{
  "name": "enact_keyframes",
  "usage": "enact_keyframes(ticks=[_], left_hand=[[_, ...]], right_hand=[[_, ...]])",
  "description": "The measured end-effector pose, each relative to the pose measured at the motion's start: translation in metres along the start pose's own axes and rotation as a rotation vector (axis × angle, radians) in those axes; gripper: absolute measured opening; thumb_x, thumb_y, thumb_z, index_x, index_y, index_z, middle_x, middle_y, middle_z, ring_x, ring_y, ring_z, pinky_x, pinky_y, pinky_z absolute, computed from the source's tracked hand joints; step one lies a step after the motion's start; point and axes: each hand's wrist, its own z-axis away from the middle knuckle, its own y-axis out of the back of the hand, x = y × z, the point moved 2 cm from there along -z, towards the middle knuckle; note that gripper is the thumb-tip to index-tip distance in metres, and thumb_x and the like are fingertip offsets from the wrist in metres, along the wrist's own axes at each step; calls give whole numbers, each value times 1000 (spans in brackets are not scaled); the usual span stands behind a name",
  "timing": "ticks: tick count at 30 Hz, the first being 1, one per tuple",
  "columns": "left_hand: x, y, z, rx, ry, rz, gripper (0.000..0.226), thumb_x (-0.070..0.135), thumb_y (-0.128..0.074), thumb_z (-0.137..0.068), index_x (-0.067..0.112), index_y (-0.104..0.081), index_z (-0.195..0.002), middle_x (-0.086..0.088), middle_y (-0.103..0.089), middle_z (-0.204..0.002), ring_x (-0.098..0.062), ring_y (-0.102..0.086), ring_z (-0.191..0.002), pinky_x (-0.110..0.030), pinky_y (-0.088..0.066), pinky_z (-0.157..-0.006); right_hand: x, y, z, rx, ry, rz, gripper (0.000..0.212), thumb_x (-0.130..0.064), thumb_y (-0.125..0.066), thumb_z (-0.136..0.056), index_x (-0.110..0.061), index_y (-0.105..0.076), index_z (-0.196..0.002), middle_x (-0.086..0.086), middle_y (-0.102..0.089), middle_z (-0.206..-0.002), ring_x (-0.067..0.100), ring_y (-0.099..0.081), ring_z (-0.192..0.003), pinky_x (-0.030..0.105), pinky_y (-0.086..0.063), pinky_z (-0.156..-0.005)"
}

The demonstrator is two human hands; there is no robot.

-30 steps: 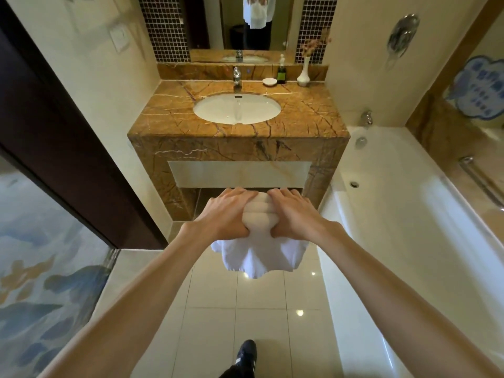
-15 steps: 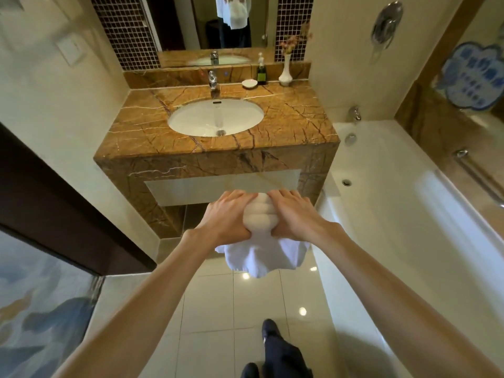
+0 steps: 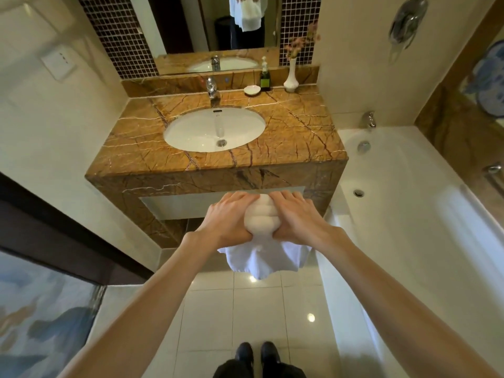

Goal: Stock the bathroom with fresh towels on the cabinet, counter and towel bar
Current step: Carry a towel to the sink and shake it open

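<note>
A: Item, location?
B: One towel bundle, mid-air before the tabletop; long axis toward it, loose end hanging down.
A: Hands?
B: The left hand and right hand clasp its sides, arms extended.

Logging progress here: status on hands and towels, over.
Left hand and right hand both grip the folded white towels. Marble counter straight ahead, nothing in between.
</note>
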Motion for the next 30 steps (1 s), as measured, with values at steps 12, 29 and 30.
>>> enact_keyframes(ticks=[12,29,30], left_hand=[[-40,16,-85,7,-33,30,83,36,-71,-62,34,-36,-138,10,-43,-136,-18,-38,-125,-45,-45,-88],[-80,40,-231,-32,-148,62,87,43,-66,-57,31,-38,-139,7,-46,-134,-18,-42,-117,-36,-44,-84],[-80,40,-240,-31,-152,69,87,43,-66,-57,32,-38,-138,8,-46,-133,-17,-42,-116,-34,-41,-80]], right_hand=[[17,16,-92,0,-10,48,75,-36,-76,-65,-19,-37,-128,4,-45,-120,30,-43,-109,45,-40,-83],[67,52,-214,3,-89,59,86,-40,-76,-61,-20,-35,-134,4,-44,-128,28,-40,-113,43,-41,-83],[73,53,-221,3,-89,62,86,-41,-76,-61,-20,-35,-134,3,-44,-128,28,-40,-113,43,-41,-82]])
